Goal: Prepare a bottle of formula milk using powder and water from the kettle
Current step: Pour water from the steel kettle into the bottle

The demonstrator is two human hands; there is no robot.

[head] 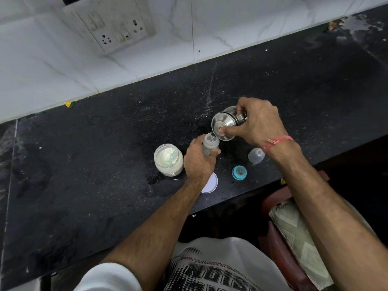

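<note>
My left hand (198, 160) grips a small clear baby bottle (210, 143) standing open on the black counter (105, 164). My right hand (258, 122) holds a small steel kettle (223, 122) tilted toward the bottle, thumb pressed on its lid, spout just over the bottle's mouth. To the left stands an open jar of white powder (168, 159) with a pale green scoop lying in it. The bottle's teal ring with nipple (239, 172) and its clear cap (256, 156) lie on the counter to the right.
A white jar lid (211, 183) lies by the counter's front edge, partly under my left wrist. White tiled wall with a socket panel (113, 24) runs behind. A small yellow-green scrap (69, 104) sits at the wall. A red chair with cushion (294, 234) stands below right.
</note>
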